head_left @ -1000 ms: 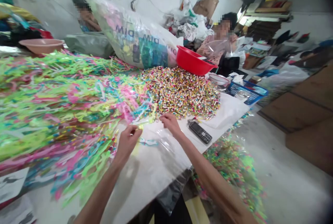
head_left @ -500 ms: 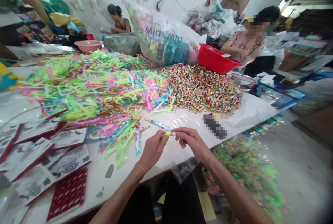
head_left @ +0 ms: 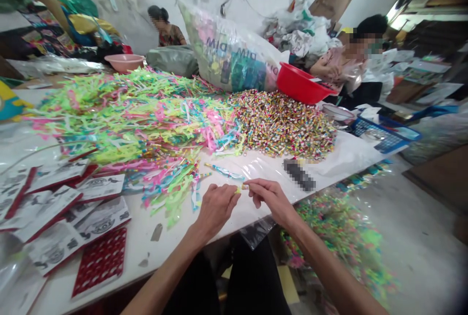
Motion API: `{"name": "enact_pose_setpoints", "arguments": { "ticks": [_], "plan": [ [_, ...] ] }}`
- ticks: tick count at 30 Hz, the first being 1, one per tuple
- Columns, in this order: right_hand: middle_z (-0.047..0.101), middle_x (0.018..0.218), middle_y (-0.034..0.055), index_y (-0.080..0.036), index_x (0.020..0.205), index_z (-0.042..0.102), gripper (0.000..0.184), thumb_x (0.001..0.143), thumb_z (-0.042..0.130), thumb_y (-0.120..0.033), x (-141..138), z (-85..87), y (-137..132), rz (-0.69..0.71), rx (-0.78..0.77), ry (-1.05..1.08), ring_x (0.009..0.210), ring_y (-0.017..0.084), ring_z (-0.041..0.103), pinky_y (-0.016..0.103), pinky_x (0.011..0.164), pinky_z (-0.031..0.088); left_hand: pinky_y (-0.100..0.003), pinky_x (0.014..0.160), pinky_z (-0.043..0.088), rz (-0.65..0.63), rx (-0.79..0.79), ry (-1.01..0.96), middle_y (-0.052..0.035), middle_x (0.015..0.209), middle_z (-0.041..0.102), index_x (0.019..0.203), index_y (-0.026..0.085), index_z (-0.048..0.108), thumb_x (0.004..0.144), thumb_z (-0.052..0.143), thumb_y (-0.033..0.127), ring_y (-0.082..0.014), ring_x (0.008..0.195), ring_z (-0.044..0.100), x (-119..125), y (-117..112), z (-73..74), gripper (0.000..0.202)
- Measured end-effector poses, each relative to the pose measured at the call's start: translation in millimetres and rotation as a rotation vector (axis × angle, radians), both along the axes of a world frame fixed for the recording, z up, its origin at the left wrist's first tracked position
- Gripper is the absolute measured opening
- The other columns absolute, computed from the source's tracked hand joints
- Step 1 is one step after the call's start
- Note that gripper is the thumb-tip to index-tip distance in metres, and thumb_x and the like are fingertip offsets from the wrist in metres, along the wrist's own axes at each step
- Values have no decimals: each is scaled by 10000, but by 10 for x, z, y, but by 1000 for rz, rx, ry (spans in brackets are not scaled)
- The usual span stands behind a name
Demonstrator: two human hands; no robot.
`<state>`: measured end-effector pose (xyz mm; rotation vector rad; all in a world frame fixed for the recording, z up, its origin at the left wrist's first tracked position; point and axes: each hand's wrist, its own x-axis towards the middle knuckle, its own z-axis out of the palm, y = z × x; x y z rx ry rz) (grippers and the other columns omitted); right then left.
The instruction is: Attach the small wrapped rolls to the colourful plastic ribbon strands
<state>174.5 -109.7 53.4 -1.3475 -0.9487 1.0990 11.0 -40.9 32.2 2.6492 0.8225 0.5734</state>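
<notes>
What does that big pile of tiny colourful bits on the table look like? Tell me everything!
The pile is a wide, low heap of very many short, stick-like pieces, jumbled every which way. They look shiny and show yellow, dark red and white, with many pale round ends. I can't tell what they're made of. The heap sits on the white-topped table, in front of the red basin. Its left side meets bright streamers. Neither the left hand nor the right hand touches it.
</notes>
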Motion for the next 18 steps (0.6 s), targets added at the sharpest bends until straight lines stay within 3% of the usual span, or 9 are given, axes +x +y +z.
{"name": "enact_pose_setpoints", "arguments": {
  "ticks": [9, 18],
  "plan": [
    [565, 633, -14, -152, 881, 721, 306, 784, 610, -420, -3, -40, -6, 14, -5, -14, 443, 63, 454, 221, 456, 331, -341, 732, 347, 11, 126, 26, -40, 869, 690, 937, 188, 568, 974, 305, 298, -192, 774, 610, -22, -9, -27, 287],
    [518, 614, -29, -155, 914, 716, 313, 841, 532, -397, 126, 6, -73, 163, 4, -334, 449, 65, 415, 214, 464, 347, -328, 711, 340, -49, 359, 56, -8, 711, 638, 895, 193, 547, 954, 385, 251, -173, 670, 593, 41, 8, -120, 182]
  ]
}}
